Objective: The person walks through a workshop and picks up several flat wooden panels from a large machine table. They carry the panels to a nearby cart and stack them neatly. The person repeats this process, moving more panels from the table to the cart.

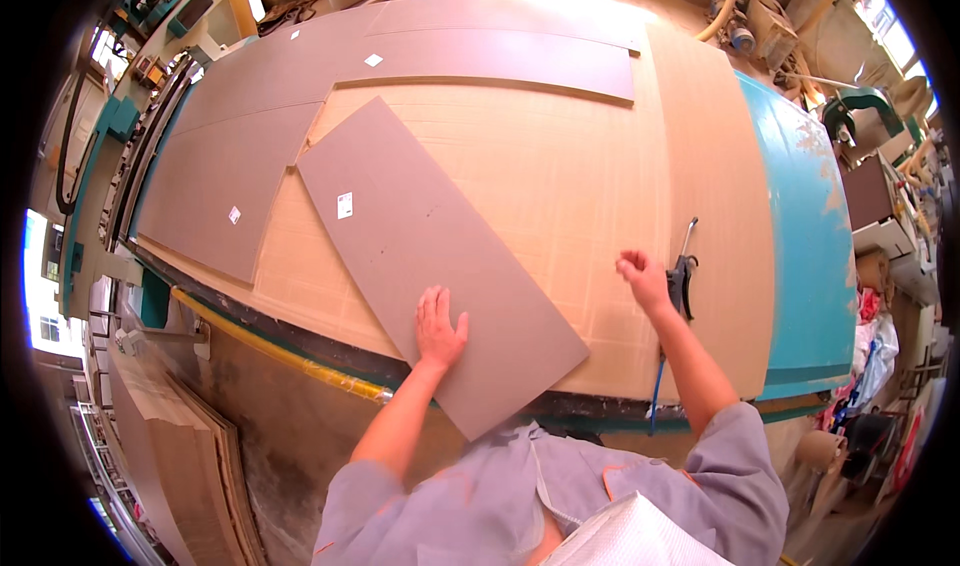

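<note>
A long grey-brown flat panel point(440, 246) lies at a slant across the work table, its near corner jutting past the table's front edge. My left hand point(440, 328) rests flat on its near part, fingers stretched out. A white label point(345, 205) sticks to the panel's far part, and a few small dark marks show on its face. My right hand point(645, 278) is to the right of the panel, above the tan board, with its fingers loosely bent and nothing visible in them. Just right of that hand lies a black air blow gun point(682, 284) with a metal nozzle and a blue hose point(657, 391).
More grey-brown panels point(225, 186) with white labels cover the table's left and far sides. Beneath is a tan base board point(520, 166); a teal surface point(800, 236) extends right. A yellow strip point(280, 346) runs along the front edge. Stacked boards point(170, 456) stand at lower left.
</note>
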A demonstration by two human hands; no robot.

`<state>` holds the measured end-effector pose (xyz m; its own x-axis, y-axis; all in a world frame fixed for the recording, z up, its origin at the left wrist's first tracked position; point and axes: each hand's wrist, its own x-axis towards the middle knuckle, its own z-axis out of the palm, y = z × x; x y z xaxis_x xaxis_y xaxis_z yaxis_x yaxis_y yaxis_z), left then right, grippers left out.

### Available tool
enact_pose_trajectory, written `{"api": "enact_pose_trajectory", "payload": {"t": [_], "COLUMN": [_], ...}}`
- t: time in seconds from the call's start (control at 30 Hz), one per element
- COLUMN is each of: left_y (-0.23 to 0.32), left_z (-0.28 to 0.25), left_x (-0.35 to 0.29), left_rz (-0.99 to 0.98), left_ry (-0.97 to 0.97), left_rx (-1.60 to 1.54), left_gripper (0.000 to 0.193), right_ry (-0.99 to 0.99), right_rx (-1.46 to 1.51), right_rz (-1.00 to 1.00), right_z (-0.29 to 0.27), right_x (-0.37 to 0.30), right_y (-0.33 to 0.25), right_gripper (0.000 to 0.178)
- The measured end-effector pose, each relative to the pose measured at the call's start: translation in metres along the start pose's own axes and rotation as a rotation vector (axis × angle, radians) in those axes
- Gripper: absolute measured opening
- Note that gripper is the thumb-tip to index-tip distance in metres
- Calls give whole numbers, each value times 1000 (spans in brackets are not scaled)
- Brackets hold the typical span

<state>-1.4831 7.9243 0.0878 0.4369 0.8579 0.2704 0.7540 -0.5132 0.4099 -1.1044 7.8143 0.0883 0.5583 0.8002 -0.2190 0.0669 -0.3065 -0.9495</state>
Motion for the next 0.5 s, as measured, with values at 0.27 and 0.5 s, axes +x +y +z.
{"api": "enact_pose_trajectory", "payload": {"t": [0.27, 0.5], "left_y": [11, 10], "left_z": [24, 25], "left_x": [48, 54], "left_rz": [-96, -94], "left_ry": [-131, -173], "left_rx": [206, 204], "left_gripper": [51, 49], "right_ry": [230, 307], "right_rx": [-354, -448], "right_rz": [-163, -110], "right_z": [-52, -47], "right_x": [255, 408], "right_y": [0, -22], "right_gripper": [67, 80]}}
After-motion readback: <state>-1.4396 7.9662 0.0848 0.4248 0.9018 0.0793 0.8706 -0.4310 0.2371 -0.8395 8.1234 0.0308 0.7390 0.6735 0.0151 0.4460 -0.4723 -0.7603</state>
